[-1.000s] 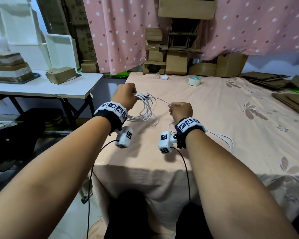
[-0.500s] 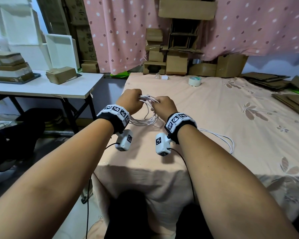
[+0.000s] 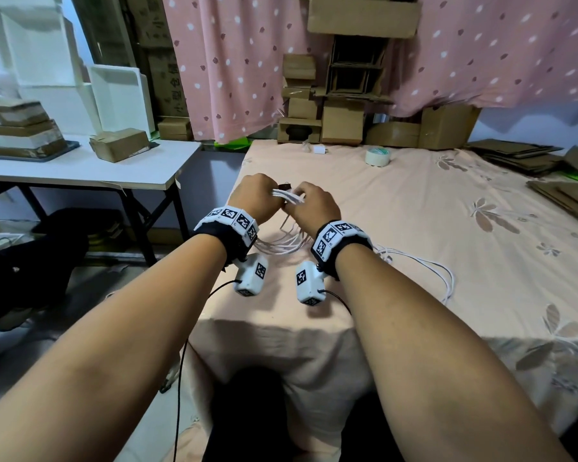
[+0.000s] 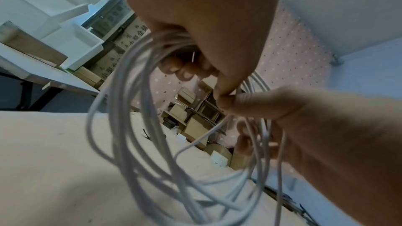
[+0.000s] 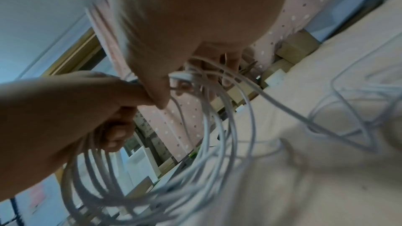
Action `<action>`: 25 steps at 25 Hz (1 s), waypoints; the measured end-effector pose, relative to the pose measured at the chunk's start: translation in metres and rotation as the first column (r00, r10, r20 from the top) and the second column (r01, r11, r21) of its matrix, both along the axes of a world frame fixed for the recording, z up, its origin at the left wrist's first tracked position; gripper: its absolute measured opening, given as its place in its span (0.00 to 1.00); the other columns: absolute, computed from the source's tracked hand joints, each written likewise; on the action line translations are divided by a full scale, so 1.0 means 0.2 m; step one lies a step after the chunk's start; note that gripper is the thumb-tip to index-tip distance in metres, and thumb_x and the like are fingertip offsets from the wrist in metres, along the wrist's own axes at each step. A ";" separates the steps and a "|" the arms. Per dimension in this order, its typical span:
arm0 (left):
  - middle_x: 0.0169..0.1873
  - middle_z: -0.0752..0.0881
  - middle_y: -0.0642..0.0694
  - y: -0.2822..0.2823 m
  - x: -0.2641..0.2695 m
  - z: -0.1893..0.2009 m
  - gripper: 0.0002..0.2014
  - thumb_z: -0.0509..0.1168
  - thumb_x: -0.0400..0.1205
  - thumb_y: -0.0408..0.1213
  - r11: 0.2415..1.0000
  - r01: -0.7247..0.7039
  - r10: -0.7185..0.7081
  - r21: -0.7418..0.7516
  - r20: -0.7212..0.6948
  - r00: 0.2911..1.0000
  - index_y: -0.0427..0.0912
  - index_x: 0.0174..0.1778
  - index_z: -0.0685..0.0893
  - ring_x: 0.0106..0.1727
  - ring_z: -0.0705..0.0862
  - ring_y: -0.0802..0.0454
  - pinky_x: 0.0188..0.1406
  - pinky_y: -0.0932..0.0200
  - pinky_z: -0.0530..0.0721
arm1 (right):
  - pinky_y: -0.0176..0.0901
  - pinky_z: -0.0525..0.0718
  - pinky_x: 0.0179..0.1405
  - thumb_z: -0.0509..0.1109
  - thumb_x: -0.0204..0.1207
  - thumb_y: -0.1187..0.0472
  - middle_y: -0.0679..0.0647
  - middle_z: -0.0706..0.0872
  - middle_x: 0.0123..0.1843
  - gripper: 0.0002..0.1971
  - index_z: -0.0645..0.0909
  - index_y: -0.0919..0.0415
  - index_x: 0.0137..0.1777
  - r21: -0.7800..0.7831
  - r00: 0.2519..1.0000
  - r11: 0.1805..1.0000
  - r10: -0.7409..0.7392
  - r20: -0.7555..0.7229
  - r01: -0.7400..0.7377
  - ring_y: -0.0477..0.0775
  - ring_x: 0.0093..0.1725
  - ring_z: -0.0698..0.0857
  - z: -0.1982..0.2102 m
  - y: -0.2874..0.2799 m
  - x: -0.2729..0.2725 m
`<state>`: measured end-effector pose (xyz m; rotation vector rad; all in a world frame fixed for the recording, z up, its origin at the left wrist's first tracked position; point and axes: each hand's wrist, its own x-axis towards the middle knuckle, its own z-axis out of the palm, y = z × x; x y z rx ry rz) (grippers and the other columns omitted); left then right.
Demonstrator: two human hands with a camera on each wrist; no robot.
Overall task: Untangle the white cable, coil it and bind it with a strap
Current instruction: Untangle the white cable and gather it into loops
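The white cable hangs in several loops from both hands above the near left part of the bed. My left hand grips the top of the coil, fingers curled round the strands. My right hand sits right against it and pinches the strands at the same spot. A loose tail of the cable trails right over the sheet. A small dark piece shows between the hands; I cannot tell what it is.
The bed has a peach flowered sheet. A tape roll and a white plug lie at its far end, before stacked cardboard boxes. A white table with boxes stands left. Flat cardboard lies right.
My right hand moved left with a length of cable and joined the left hand at the coil. Both hands rose slightly, and the loops now hang under them.
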<state>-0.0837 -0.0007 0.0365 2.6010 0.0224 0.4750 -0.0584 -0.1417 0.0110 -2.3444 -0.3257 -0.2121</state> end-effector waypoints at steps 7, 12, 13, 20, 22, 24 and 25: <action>0.19 0.73 0.39 -0.03 0.00 0.01 0.18 0.67 0.76 0.38 0.997 -0.006 0.011 -0.072 0.059 0.998 0.36 0.22 0.72 0.26 0.69 0.41 0.23 0.54 0.66 | 0.53 0.72 0.48 0.65 0.76 0.58 0.55 0.84 0.40 0.05 0.76 0.55 0.39 -0.110 0.937 0.942 -0.295 0.187 0.318 0.67 0.54 0.80 -0.09 -0.15 0.04; 0.17 0.83 0.40 -0.09 -0.01 0.00 0.10 0.74 0.75 0.31 0.780 0.018 -0.048 -0.625 -0.031 0.998 0.36 0.27 0.85 0.18 0.81 0.48 0.19 0.67 0.75 | 0.58 0.80 0.61 0.63 0.76 0.60 0.59 0.83 0.58 0.05 0.80 0.54 0.46 -0.058 0.927 0.925 -0.375 0.025 0.376 0.66 0.65 0.77 -0.12 -0.21 0.04; 0.15 0.78 0.43 -0.09 -0.01 -0.01 0.12 0.74 0.74 0.30 0.708 -0.005 -0.037 -0.706 -0.044 0.998 0.37 0.24 0.82 0.16 0.75 0.47 0.19 0.66 0.71 | 0.58 0.80 0.61 0.62 0.76 0.62 0.60 0.83 0.58 0.07 0.82 0.55 0.48 -0.059 0.929 0.927 -0.370 0.022 0.371 0.67 0.65 0.77 -0.12 -0.21 0.04; 0.16 0.61 0.49 -0.03 -0.01 -0.05 0.21 0.72 0.71 0.33 0.857 -0.071 0.079 -0.510 -0.006 0.997 0.42 0.16 0.70 0.28 0.59 0.46 0.26 0.59 0.59 | 0.51 0.79 0.51 0.64 0.74 0.60 0.59 0.85 0.51 0.06 0.84 0.57 0.45 -0.220 0.968 0.946 -0.250 -0.034 0.236 0.67 0.60 0.79 -0.13 -0.19 0.05; 0.20 0.60 0.45 0.01 -0.01 -0.06 0.19 0.67 0.72 0.33 0.938 -0.079 0.092 -0.338 0.021 0.996 0.40 0.19 0.66 0.31 0.59 0.44 0.27 0.58 0.61 | 0.48 0.80 0.45 0.65 0.71 0.61 0.57 0.84 0.42 0.05 0.82 0.59 0.39 -0.186 0.974 0.963 -0.213 -0.084 0.194 0.66 0.50 0.82 -0.13 -0.17 0.07; 0.20 0.60 0.44 0.04 -0.02 -0.07 0.19 0.64 0.73 0.34 0.970 -0.076 0.086 -0.231 0.034 0.996 0.39 0.19 0.64 0.30 0.58 0.43 0.25 0.58 0.61 | 0.46 0.78 0.40 0.67 0.71 0.61 0.56 0.82 0.35 0.06 0.79 0.59 0.33 -0.091 0.978 0.985 -0.157 -0.140 0.145 0.64 0.40 0.81 -0.12 -0.16 0.08; 0.19 0.60 0.44 0.06 -0.02 -0.07 0.20 0.64 0.74 0.34 0.975 -0.073 0.084 -0.210 0.040 0.996 0.39 0.19 0.63 0.30 0.58 0.44 0.24 0.58 0.60 | 0.46 0.77 0.38 0.69 0.71 0.61 0.55 0.81 0.33 0.08 0.78 0.59 0.32 -0.015 0.980 0.994 -0.111 -0.164 0.110 0.62 0.38 0.79 -0.13 -0.16 0.09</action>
